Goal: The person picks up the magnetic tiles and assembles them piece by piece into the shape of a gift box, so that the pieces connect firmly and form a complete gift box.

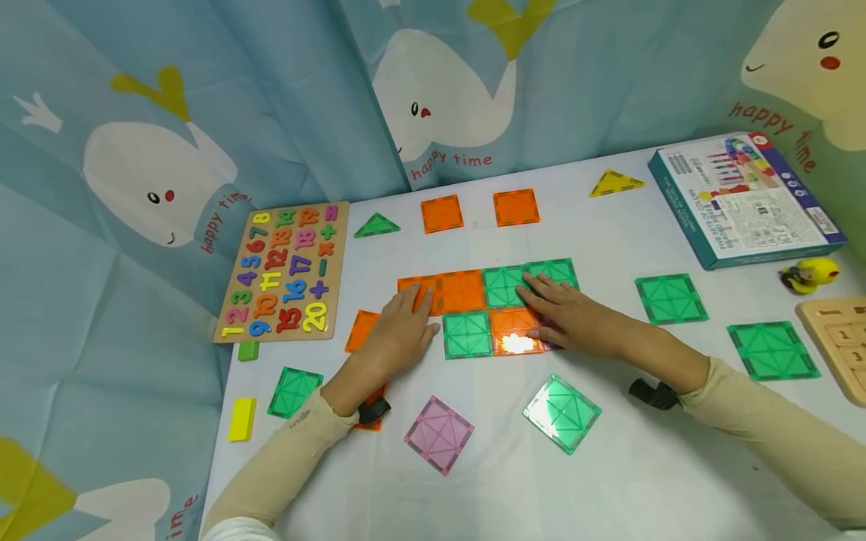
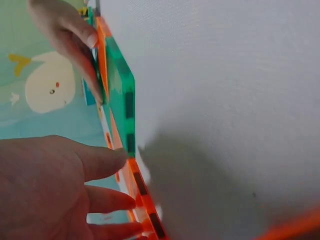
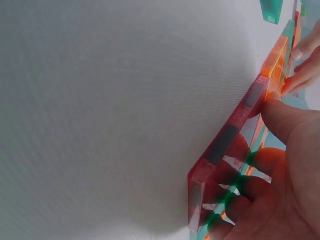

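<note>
Translucent square magnetic tiles lie edge to edge in two rows on the table. The back row has two orange tiles (image 1: 463,291) at the left and two green tiles (image 1: 504,287) at the right. In front of it sit a green tile (image 1: 467,335), an orange tile (image 1: 516,319) and a pinkish-red tile (image 3: 227,135), mostly hidden from the head view. My left hand (image 1: 399,330) rests its fingertips on the leftmost orange tile, its thumb near the front green tile. My right hand (image 1: 575,315) lies over the right end, fingers extended on the green and pinkish-red tiles.
Loose tiles lie around: a pink square (image 1: 439,434), a green square (image 1: 562,413), a yellow triangle (image 1: 614,182) and several others. A number board (image 1: 341,274) stands left, with a yellow block (image 1: 241,419) nearer. Rightward are a box (image 1: 744,199), a toy duck (image 1: 809,275) and a wooden board (image 1: 828,330).
</note>
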`<state>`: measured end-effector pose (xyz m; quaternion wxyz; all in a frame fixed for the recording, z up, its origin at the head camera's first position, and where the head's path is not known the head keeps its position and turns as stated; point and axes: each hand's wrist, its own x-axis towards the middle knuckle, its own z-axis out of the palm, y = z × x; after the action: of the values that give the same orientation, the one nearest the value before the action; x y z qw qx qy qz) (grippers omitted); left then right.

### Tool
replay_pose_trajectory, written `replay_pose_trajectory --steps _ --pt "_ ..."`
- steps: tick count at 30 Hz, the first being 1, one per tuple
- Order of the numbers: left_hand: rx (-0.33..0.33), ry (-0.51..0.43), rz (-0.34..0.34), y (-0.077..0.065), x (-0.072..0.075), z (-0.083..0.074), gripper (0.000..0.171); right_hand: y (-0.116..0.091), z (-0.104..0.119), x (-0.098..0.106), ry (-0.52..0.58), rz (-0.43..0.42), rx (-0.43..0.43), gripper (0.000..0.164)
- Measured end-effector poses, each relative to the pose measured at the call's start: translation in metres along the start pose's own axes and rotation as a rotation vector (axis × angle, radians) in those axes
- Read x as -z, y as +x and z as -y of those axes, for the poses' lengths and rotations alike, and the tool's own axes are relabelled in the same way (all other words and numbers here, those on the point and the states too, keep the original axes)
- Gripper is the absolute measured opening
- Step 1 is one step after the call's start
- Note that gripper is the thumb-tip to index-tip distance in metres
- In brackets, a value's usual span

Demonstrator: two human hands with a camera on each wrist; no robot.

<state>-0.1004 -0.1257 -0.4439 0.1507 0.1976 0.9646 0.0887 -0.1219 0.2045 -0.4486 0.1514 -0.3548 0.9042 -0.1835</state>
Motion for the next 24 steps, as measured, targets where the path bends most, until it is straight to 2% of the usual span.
replay_pose_trajectory --steps 4,8,13,16,19,24 --pt "0.020 -0.063 -0.014 -0.011 0.003 0.011 0.065 0.002 0.000 -0.001 -0.006 0.003 0.003 0.074" --pt "0.090 -0.084 -0.021 -0.034 0.009 0.024 0.065 0.002 -0.001 -0.001 -0.001 0.011 -0.004 0.074" --pt "0.170 -0.098 0.056 -0.065 0.011 0.031 0.061 0.001 -0.002 -0.001 0.019 0.011 -0.009 0.075" --pt "0.175 -0.093 0.080 -0.079 0.007 0.028 0.060 0.001 -0.002 -0.001 0.025 0.004 -0.006 0.074" --pt "0.150 -0.059 0.058 -0.087 0.002 0.019 0.059 0.000 -0.001 -0.001 0.031 0.005 -0.010 0.074" --pt "0.103 0.021 0.042 -0.086 -0.006 -0.002 0.055 0.002 0.000 0.001 0.044 0.020 -0.016 0.074"
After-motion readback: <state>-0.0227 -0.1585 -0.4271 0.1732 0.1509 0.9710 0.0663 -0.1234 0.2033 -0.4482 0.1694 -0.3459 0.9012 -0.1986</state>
